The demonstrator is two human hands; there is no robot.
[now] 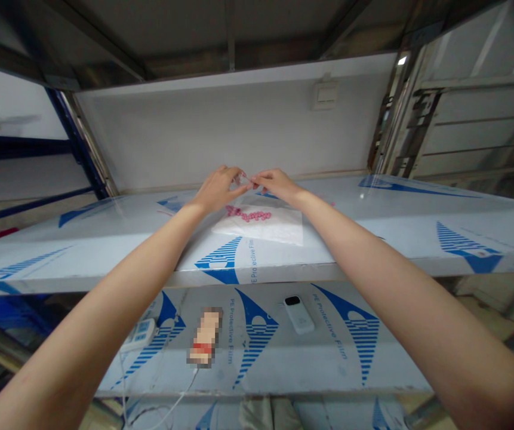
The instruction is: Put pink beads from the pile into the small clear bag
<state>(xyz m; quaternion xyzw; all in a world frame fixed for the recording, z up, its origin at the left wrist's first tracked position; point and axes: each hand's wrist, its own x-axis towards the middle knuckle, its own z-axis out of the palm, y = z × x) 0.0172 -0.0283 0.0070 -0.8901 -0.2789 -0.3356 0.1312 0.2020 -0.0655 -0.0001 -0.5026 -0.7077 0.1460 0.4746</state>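
Both hands meet over the back half of the upper shelf, fingertips almost touching. My left hand (221,188) is closed in a loose pinch around something small and clear, too fine to name. From the other side, the thumb and fingers of my right hand (277,184) pinch what seems to be a thin end of it. Just below the hands, a cluster of small pink beads (257,215) lies on a white, translucent sheet or bag (279,232). A thin pink strand (164,212) shows left of the beads, beside my left wrist.
The upper shelf (395,215) wears blue-printed protective film. On the lower shelf (265,376) are a white handheld device (299,314), a blurred-out object (205,337) with a cable, and a white box (140,333). A metal shelf (185,36) hangs overhead; a wall with a switch (326,94) stands behind.
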